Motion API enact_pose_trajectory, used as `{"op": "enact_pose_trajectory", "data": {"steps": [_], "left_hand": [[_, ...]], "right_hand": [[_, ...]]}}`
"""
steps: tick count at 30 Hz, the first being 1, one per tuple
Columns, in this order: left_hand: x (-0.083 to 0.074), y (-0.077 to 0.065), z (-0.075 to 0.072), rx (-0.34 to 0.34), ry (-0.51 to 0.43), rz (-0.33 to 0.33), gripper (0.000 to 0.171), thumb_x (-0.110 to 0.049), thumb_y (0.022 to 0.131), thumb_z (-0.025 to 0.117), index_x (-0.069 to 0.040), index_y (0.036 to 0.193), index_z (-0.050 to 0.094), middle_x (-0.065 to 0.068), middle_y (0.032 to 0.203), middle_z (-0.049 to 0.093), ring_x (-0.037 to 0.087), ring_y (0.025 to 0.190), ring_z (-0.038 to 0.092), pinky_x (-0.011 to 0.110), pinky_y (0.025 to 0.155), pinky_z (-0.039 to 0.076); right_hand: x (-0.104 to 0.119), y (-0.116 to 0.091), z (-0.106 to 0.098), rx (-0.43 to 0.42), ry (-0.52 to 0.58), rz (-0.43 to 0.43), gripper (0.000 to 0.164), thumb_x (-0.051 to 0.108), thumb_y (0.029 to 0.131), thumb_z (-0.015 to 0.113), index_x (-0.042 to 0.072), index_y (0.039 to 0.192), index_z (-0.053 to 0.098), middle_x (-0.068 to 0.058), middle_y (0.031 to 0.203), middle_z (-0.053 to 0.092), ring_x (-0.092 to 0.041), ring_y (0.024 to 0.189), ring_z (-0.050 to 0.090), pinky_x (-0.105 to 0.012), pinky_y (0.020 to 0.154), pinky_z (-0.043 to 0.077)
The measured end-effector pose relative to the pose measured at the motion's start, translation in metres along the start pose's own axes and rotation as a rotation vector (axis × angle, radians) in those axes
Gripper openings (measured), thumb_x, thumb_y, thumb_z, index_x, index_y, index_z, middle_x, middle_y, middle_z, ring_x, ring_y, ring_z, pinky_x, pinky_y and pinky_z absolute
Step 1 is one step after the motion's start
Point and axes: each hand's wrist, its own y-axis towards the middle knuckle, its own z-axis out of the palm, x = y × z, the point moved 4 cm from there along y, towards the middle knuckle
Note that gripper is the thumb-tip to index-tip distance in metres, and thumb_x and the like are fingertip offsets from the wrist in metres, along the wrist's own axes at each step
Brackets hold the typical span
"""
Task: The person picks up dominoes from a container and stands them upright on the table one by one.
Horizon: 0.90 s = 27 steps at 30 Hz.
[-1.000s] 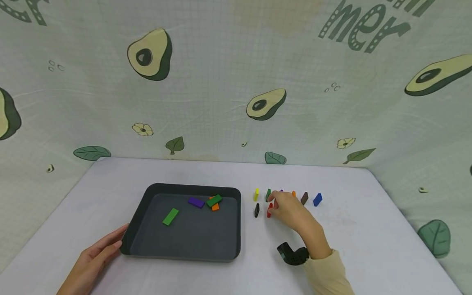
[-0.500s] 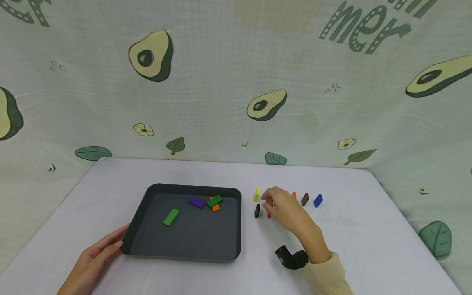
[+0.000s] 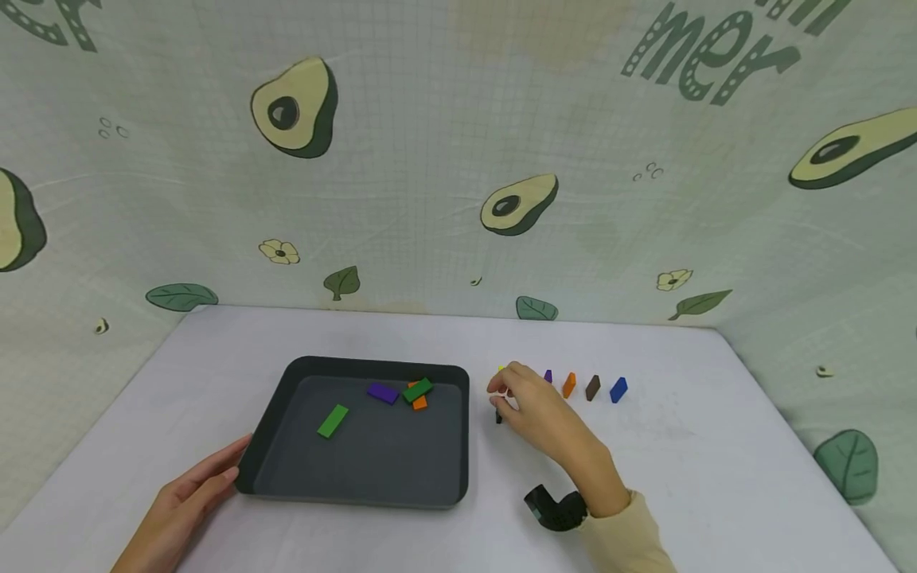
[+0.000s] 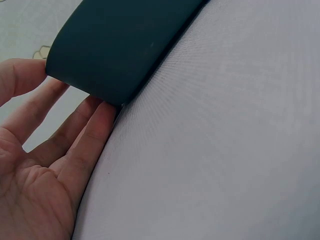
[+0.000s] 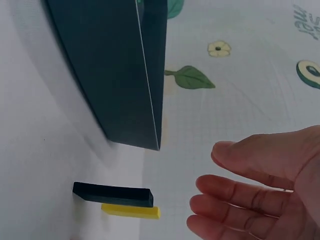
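My left hand (image 3: 188, 500) touches the near left corner of a dark baking tray (image 3: 344, 469) with nearly straight fingers, thumb at the rim. My right hand (image 3: 533, 410) hovers right of the tray, fingers loosely bent and apart, with nothing between them in the right wrist view. Nearest its fingertips stand a black block (image 5: 112, 193) and a yellow block (image 5: 132, 211), both upright. In the head view the hand covers most of the black block, and only the top of the yellow one shows. The red and green standing blocks are hidden there.
Purple (image 3: 548, 376), orange (image 3: 569, 385), brown (image 3: 593, 387) and blue (image 3: 619, 389) blocks stand in a row farther right. Inside the tray lie a light green block (image 3: 333, 422), a purple block (image 3: 383, 392) and a dark green block (image 3: 418, 390) across an orange block (image 3: 419, 403).
My right hand has moved left along the standing blocks, from near the red and green ones to the black and yellow ones. The left hand and tray have stayed put.
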Motion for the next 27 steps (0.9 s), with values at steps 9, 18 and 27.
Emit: {"op": "enact_pose_trajectory", "data": {"steps": [9,18,27], "left_hand": [[0.004,0.000,-0.002,-0.012,-0.019,0.013,0.050,-0.019,0.099,0.045,-0.003,0.145,0.030,-0.030,0.126,0.048,-0.018,0.112,0.045,0.006,0.082,0.045],[0.002,-0.001,-0.001,-0.014,0.016,-0.012,0.053,-0.025,0.099,0.047,-0.005,0.145,0.030,-0.033,0.125,0.048,-0.021,0.111,0.043,0.007,0.082,0.045],[0.004,0.000,-0.001,-0.003,0.055,0.005,0.052,-0.017,0.099,0.047,-0.007,0.146,0.028,-0.032,0.127,0.045,-0.019,0.111,0.044,0.005,0.082,0.043]], "right_hand": [[0.012,0.000,0.014,-0.001,-0.005,-0.159,0.013,0.008,0.085,0.066,0.009,0.098,0.065,0.002,0.099,0.059,-0.013,0.090,0.058,-0.028,0.077,0.053],[0.021,0.001,0.028,0.028,0.000,-0.254,0.016,0.007,0.085,0.066,0.007,0.101,0.064,-0.002,0.104,0.058,-0.016,0.099,0.056,-0.030,0.084,0.052],[0.025,0.001,0.041,0.040,-0.032,-0.325,0.020,0.005,0.085,0.066,0.006,0.105,0.064,-0.003,0.108,0.057,-0.016,0.101,0.057,-0.027,0.084,0.052]]}}
